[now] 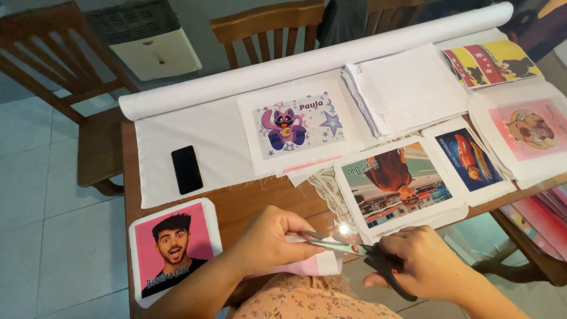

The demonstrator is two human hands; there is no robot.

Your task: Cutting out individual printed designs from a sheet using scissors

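1. As I look down through the head camera, my left hand point(269, 239) pinches a small pink-and-white fabric piece point(316, 264) at the near edge of the brown wooden table point(248, 201), fingers clenched on its upper edge.
2. My right hand point(422, 260) is closed through the black handles of the steel-bladed scissors point(354, 251); the blades lie across the top of the piece, and I cannot tell how far they are parted.
3. The piece sits low in the view, just above my floral-patterned lap, between both hands.
4. To cut well, I judge I should keep the fabric taut with the left hand, fingertips clear of the blades, and follow the white margin steadily.
5. Near my left forearm lies a rounded pink portrait print point(174, 248).
6. Farther back lie a black phone point(186, 169) on white cloth, a purple cartoon-cat print point(293, 125), a stack of white fabric sheets point(407, 88) and a long white fabric roll point(313, 59).
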